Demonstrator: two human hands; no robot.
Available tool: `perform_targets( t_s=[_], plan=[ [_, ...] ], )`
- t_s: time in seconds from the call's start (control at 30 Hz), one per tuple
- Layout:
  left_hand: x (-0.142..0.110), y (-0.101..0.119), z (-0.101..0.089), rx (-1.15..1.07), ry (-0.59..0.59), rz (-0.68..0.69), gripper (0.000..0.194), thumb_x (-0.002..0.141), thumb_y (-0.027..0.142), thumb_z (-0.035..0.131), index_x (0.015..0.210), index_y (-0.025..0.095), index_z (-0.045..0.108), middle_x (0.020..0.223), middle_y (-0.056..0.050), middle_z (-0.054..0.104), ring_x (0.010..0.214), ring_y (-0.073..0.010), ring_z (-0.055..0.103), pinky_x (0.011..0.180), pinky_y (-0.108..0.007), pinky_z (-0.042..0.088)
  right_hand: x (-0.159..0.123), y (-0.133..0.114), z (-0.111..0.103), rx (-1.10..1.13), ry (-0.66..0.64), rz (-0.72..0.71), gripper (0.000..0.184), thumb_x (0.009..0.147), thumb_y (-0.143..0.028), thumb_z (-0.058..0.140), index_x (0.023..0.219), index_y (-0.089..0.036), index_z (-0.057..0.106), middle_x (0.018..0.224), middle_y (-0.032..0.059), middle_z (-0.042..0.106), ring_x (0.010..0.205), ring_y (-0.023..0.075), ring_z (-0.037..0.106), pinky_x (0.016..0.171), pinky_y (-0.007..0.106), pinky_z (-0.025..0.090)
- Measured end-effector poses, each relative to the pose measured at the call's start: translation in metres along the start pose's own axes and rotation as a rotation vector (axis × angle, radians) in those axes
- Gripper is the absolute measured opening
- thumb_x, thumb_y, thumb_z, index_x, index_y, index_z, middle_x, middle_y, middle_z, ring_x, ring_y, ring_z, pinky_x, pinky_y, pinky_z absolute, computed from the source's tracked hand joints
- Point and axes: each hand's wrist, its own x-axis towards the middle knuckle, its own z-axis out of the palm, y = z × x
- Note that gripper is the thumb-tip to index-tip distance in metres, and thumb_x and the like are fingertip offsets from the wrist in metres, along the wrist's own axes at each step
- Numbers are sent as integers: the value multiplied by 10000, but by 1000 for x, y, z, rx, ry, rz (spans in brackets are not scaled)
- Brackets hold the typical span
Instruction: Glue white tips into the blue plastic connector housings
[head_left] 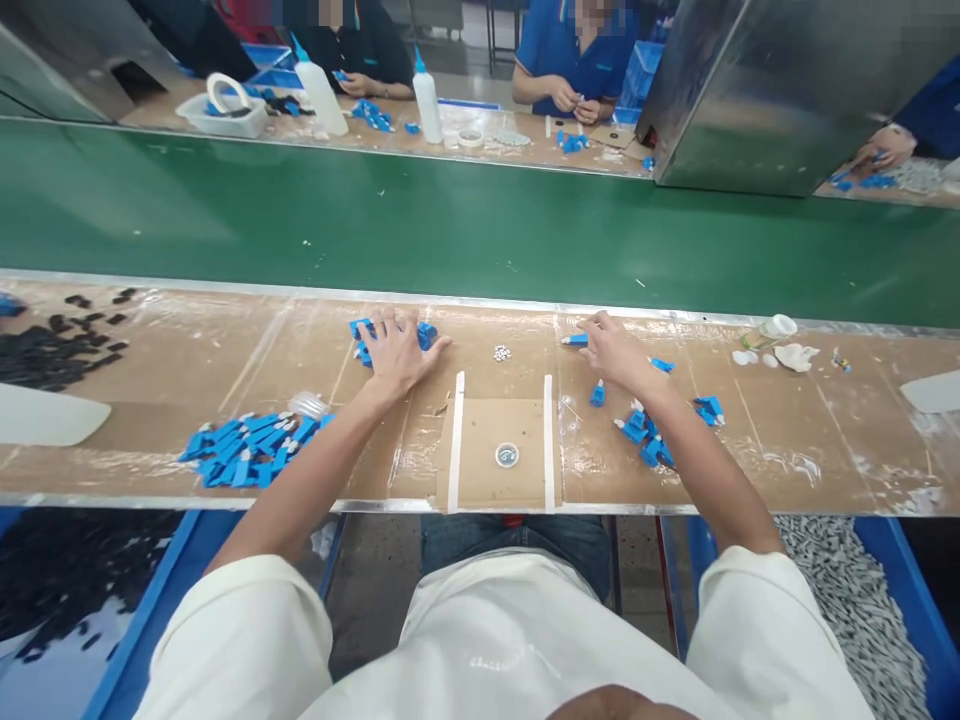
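My left hand (397, 352) lies palm down with its fingers spread over a small group of blue plastic pieces (363, 352), partly covering them. Over to the right, my right hand (613, 350) has its fingers curled onto a single blue plastic piece (575, 340), whose white-tipped end sticks out to the left. Its thumb is hidden. Between the hands sits a little cluster of tiny whitish parts (502, 353). Closer to my body, a small round clear dish (507, 455) rests on a cardboard sheet (480, 420) between two white strips. More blue pieces (643, 435) lie scattered beside my right forearm.
A larger blue pile (251, 450) lies left of my left forearm, with black parts (56, 350) beyond. White bottles (49, 415) lie at both ends. A clear jar (772, 330) is at right. Past the green belt (480, 225), co-workers handle parts. Blue bins (900, 590) stand below.
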Motion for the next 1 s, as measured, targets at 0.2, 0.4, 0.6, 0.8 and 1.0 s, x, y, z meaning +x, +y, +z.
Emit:
perform_targets(
  t_s=[0.2, 0.4, 0.6, 0.8, 1.0],
  plan=[
    [-24, 21, -26, -237, 202, 327, 616, 906, 552, 639, 1426, 231, 558, 1637, -174, 414, 1577, -415, 253, 1262, -634, 219, 49, 32, 20, 197, -101, 79, 11, 820, -128, 673, 823, -128, 684, 1027, 146, 654, 969, 265, 612, 940, 438, 509],
    [-56, 64, -40, -785, -143, 426, 486, 968, 540, 597, 1297, 192, 682, 1316, -153, 705, 1255, -297, 651, 1106, -506, 502, 1, -3, -3, 960, -181, 62, 328, 910, -497, 668, 991, -186, 734, 1013, 91, 728, 842, 182, 661, 806, 355, 593],
    [-79, 114, -30, -1360, -542, 342, 561, 859, 605, 735, 1277, 231, 743, 1392, -147, 687, 1287, -333, 644, 1073, -480, 512, -52, -67, -14, 1566, -419, 193, 446, 697, -556, 904, 897, -186, 757, 875, 59, 713, 667, 128, 613, 614, 270, 559],
    [-105, 122, -17, -1545, -667, 327, 539, 798, 630, 786, 1077, 169, 814, 1330, -182, 713, 1276, -366, 641, 1080, -471, 485, -69, -89, 6, 1568, -365, 323, 352, 725, -503, 893, 857, -215, 740, 792, 20, 666, 636, 128, 582, 575, 265, 528],
    [-128, 77, -22, -1687, -494, 9, 474, 812, 557, 812, 1085, 171, 773, 1160, -141, 779, 1145, -300, 722, 994, -386, 552, -109, -89, 16, 1136, -105, 312, 425, 828, -557, 796, 1122, -254, 747, 1051, 71, 746, 790, 176, 673, 682, 313, 593]
  ],
)
